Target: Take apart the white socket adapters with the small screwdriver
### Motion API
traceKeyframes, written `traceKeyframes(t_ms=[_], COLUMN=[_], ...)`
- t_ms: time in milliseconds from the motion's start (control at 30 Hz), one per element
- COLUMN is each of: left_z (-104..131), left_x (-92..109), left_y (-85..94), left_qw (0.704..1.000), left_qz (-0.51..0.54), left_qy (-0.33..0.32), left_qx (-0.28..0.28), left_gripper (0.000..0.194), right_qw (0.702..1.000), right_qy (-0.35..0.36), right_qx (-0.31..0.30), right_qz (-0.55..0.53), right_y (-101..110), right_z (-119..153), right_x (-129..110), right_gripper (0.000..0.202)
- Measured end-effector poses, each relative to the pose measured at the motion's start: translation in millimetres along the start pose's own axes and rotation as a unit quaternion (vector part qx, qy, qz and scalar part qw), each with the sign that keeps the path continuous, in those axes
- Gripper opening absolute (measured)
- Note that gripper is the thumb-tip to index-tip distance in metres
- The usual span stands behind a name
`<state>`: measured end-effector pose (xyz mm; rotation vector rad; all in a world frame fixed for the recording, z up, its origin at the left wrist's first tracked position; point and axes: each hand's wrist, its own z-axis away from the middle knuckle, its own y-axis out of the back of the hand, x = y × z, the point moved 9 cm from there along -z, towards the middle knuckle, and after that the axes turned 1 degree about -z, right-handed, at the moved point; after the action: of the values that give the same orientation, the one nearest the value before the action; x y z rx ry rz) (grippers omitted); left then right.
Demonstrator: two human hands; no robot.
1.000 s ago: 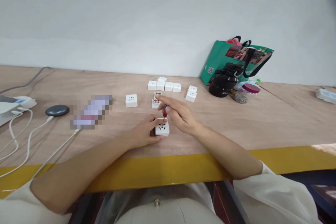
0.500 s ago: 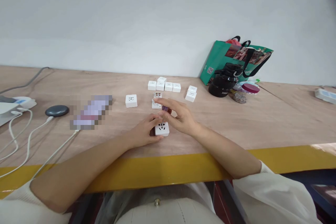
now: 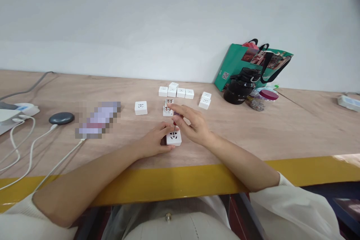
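Note:
A white socket block (image 3: 174, 139) with dark slots lies near the table's front edge. My left hand (image 3: 155, 140) grips it from the left, thumb and fingers around its near and far sides. Above it, my right hand (image 3: 192, 123) is closed on a screwdriver (image 3: 174, 123) held upright, its handle partly hidden by the fingers. The shaft's tip meets the middle of the socket's top face. Just beyond the hands are two open white socket parts (image 3: 168, 111) with brownish insides, partly covered by my right fingers.
Several white sockets (image 3: 181, 92) stand in a group farther back, two more (image 3: 204, 102) to their right, one (image 3: 141, 108) on the left. A blurred phone (image 3: 98, 120), cables and a dark round device (image 3: 61, 118) lie left. A black bottle (image 3: 239, 88), green bag (image 3: 230, 60) and jar (image 3: 256, 104) stand right.
The fingers of my right hand have shifted slightly around the screwdriver handle, and more of its red lower part shows. My left hand and the socket have stayed in place.

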<state>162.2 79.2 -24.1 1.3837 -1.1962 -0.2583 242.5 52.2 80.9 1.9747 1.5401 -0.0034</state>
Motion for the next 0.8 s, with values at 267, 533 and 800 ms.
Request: traceKeyframes(t_ms=[267, 533, 800], left_z=[-0.7, -0.6, -0.2], left_x=[-3.5, -3.4, 2.3], left_y=[-1.7, -2.3, -1.6], left_qw=[1.0, 1.0, 1.0], left_qz=[0.006, 0.006, -0.01], left_qy=[0.012, 0.013, -0.013], left_qx=[-0.007, -0.011, 0.0], left_gripper=[0.055, 0.06, 0.058], right_qw=[1.0, 1.0, 1.0], right_qy=[-0.022, -0.024, -0.027], right_qx=[0.016, 0.015, 0.014], right_qz=[0.004, 0.004, 0.003], right_y=[1.7, -0.1, -1.5], right_z=[1.4, 2.3, 5.0], right_x=[6.5, 7.2, 9.9], right_gripper=[0.033, 0.033, 0.033])
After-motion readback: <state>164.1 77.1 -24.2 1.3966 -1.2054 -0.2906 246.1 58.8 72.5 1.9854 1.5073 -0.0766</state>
